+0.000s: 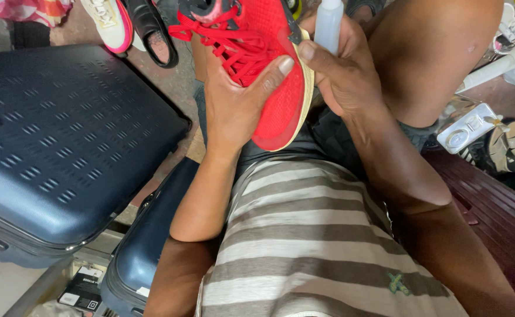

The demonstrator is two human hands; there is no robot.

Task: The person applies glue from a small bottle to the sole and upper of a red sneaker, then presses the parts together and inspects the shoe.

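A red sports shoe [272, 41] with red laces and a pale sole edge rests over my lap, toe pointing toward me. My left hand [237, 97] grips it from the left side, thumb laid across the upper near the laces. My right hand [342, 67] is closed around a small white plastic bottle [329, 20], held upright against the shoe's sole edge on the right. The bottle's top is cut off by the frame. My bare knee [439, 53] rises just right of the right hand.
A large dark blue hard suitcase [64, 147] lies at left, a second dark blue case [146, 240] below it. A white-and-pink shoe [108, 20] and a black shoe [152, 29] sit at the top. Sandals [512, 147], a white tube [489, 70] and a dark red bench [492, 211] are at right.
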